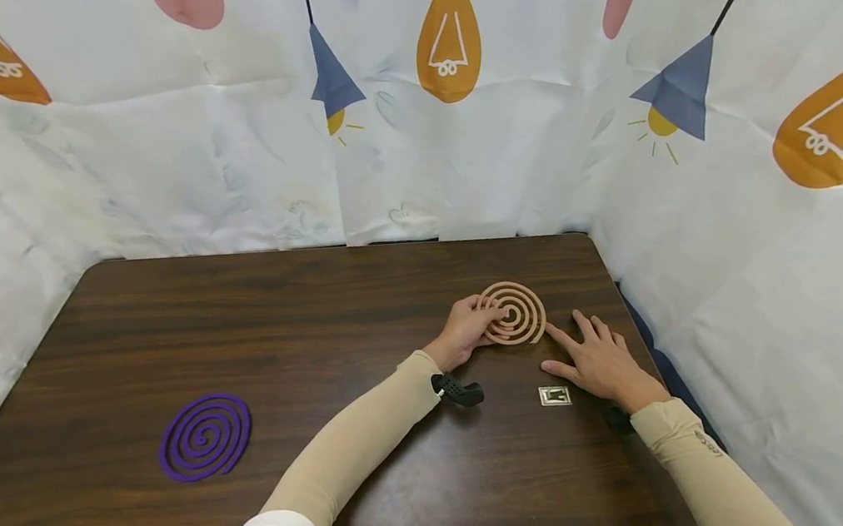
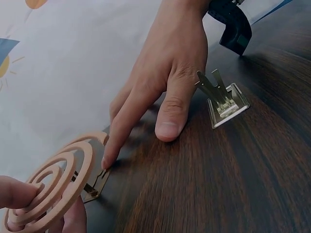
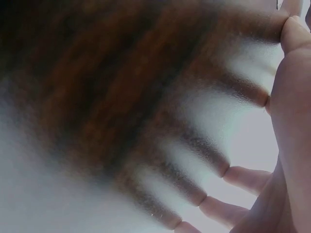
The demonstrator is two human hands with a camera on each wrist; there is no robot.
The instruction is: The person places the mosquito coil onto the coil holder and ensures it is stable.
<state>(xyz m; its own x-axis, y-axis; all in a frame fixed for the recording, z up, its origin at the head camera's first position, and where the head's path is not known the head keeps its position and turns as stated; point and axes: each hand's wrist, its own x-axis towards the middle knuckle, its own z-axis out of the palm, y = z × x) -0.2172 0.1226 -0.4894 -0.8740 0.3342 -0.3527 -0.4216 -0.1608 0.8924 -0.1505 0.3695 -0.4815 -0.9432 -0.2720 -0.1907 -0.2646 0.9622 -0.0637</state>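
A tan mosquito coil [image 1: 513, 285] is pinched by my left hand [image 1: 463, 329] near the far right of the table, thumb on top and fingers below. In the left wrist view the coil stands tilted over a small metal coil stand [image 2: 101, 184], mostly hidden beneath it. My right hand [image 1: 597, 364] rests on the table with its fingers spread, its index fingertip at that stand's edge beside the coil. Near the right thumb lies a second metal stand [image 1: 555, 396], its prongs raised in the left wrist view. The right wrist view shows fingertips against the tabletop, blurred.
A purple mosquito coil [image 1: 205, 437] lies flat at the table's left front. The dark wooden table [image 1: 295, 327] is bordered at the back and right by white printed cloth [image 1: 252, 139]. Dark wrist cameras [image 1: 461, 390] sit on the wrists.
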